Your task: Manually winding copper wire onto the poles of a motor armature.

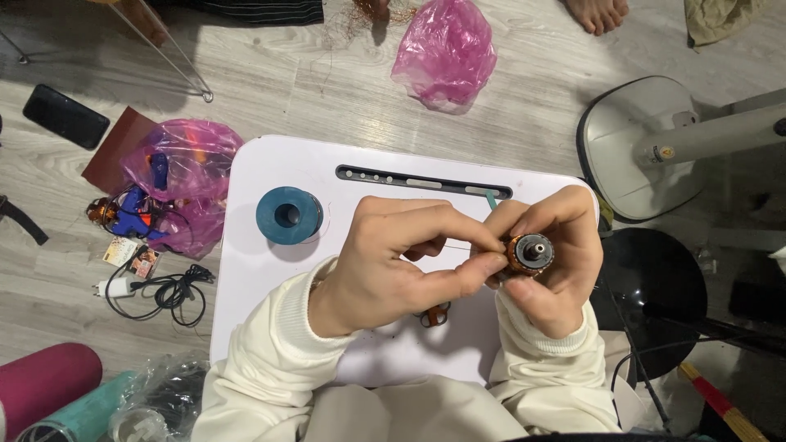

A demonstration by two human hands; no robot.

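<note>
So there's a small white lap table sitting on a pale wood-plank floor, and everything else is scattered around that table. A blue spool stands on its left part, a dark slot runs along its far edge. Left of the table – a pink bag of bits, a charger with black cable and a dark phone. Beyond it lies another pink bag; to its right, a white fan base.

Over the table's right half, the right hand is curled tight around a small copper-wound motor rotor. The left hand is closed into a pinch, thumb and forefinger pressed together on a thin wire, right up against the rotor.

The rotor's shaft end faces up at the camera, so its long axis runs roughly upright off the table.
</note>
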